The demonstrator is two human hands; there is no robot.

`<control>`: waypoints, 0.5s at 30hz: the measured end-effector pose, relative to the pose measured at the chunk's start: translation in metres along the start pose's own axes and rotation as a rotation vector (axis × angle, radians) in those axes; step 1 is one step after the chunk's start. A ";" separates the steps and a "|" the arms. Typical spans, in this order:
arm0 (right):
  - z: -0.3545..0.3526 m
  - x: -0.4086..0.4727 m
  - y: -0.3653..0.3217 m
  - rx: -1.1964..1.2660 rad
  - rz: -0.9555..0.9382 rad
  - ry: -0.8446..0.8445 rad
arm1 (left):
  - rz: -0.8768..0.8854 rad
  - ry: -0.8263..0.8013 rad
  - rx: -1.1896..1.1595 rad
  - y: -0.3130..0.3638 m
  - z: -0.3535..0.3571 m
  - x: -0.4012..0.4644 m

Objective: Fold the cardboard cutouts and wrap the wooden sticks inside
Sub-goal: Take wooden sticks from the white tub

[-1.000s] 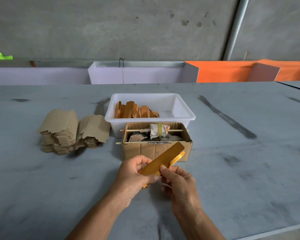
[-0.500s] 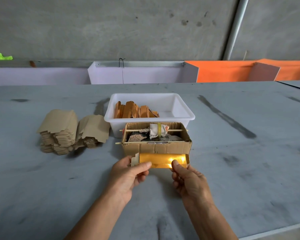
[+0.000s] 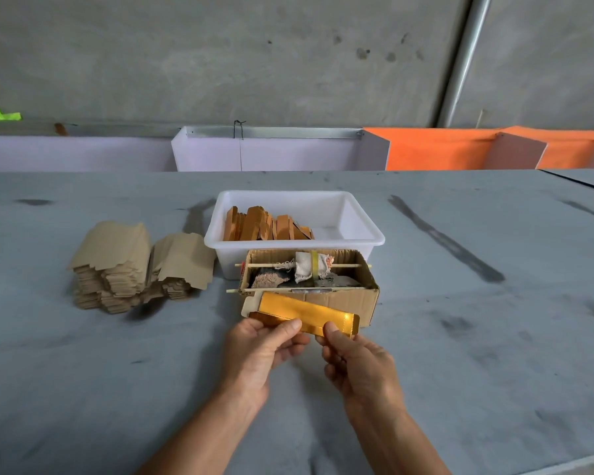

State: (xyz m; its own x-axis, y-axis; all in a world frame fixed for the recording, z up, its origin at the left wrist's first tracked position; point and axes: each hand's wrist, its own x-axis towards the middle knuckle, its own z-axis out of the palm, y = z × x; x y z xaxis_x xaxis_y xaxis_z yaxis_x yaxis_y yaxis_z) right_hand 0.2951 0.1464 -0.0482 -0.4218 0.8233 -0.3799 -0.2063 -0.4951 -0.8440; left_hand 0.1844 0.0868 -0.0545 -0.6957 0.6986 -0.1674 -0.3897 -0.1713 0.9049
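A shiny gold cardboard cutout (image 3: 306,313), partly folded into a long flat sleeve, is held above the table just in front of the brown box. My left hand (image 3: 258,351) pinches its lower edge left of the middle, thumb on top. Near the right end, my right hand (image 3: 357,365) pinches it as well. A pale flap shows at the sleeve's left end. Whether a stick is inside cannot be seen. Several orange-brown wooden sticks (image 3: 264,228) stand in a white plastic tub (image 3: 357,234). Two stacks of unfolded tan cutouts (image 3: 124,265) lie at the left.
A small open brown cardboard box (image 3: 343,299) holds rags, a cloth roll and two thin skewers laid across it, right behind the sleeve. The grey table (image 3: 477,337) ends at lilac and orange panels (image 3: 426,149) below a concrete wall.
The gold piece went from a diagonal strip pinched close between both hands to a wide sleeve held level; now it tilts down to the right and my hands sit closer together along its lower edge.
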 end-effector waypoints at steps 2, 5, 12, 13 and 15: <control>-0.003 0.003 -0.006 -0.147 -0.116 0.079 | 0.035 0.013 -0.006 0.000 -0.003 0.003; -0.007 0.006 -0.024 -0.439 -0.471 0.267 | 0.077 0.021 -0.010 -0.002 -0.009 0.007; 0.022 0.039 -0.077 -1.175 -0.795 0.154 | 0.052 0.042 0.015 -0.013 -0.013 0.011; 0.028 0.047 -0.081 -1.275 -0.768 0.137 | 0.055 0.036 0.017 -0.014 -0.013 0.012; 0.035 0.061 -0.083 -1.420 -0.682 0.108 | 0.062 0.027 0.017 -0.013 -0.013 0.012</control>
State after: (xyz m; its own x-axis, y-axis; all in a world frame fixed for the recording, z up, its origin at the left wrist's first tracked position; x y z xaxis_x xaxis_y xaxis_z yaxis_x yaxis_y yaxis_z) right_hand 0.2557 0.2284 0.0122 -0.5237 0.8195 0.2326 0.6649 0.5639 -0.4898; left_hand 0.1732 0.0884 -0.0738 -0.7342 0.6680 -0.1212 -0.3351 -0.2013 0.9204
